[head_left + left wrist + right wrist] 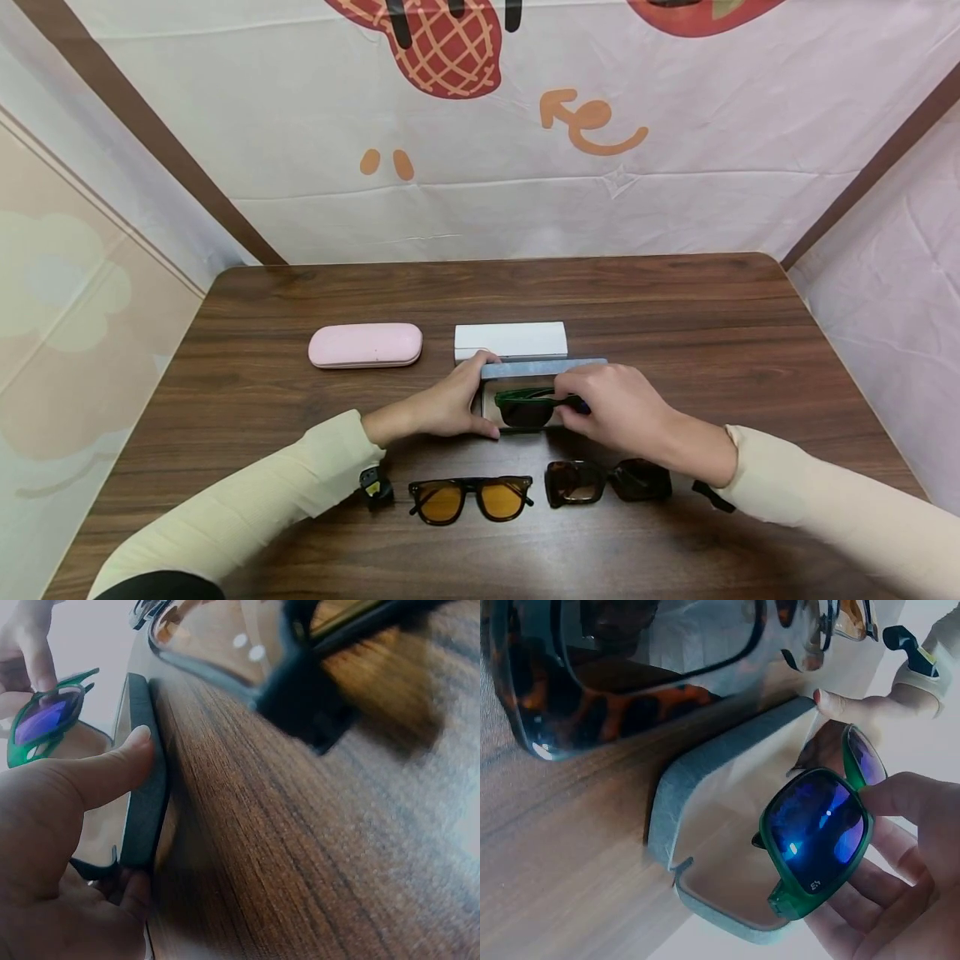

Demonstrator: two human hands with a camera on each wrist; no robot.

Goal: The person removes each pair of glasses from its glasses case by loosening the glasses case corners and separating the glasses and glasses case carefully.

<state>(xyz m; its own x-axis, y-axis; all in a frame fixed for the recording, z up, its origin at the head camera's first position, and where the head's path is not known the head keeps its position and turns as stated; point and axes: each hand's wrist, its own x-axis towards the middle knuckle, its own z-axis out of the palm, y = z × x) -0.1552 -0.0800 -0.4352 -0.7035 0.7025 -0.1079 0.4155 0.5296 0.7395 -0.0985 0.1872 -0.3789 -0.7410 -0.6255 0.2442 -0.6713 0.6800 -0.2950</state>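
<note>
An opened blue-grey glasses case [543, 369] with a pale lining sits mid-table. My left hand [447, 404] grips its left end; the thumb lies along the front wall [145, 802] in the left wrist view. With my right hand [626, 408] I pinch green-framed sunglasses [527, 410] over the open case. In the right wrist view, their dark lenses [817, 825] reflect blue and purple, and the thumb presses near the bridge. How far the sunglasses reach into the case is hard to tell.
Behind the case lie a white glasses case [512, 340] and a pink one [365, 345], both closed. In front are black-framed glasses with amber lenses [442, 504] and tortoiseshell sunglasses [573, 485]. A printed cloth [465, 217] hangs beyond the table's far edge.
</note>
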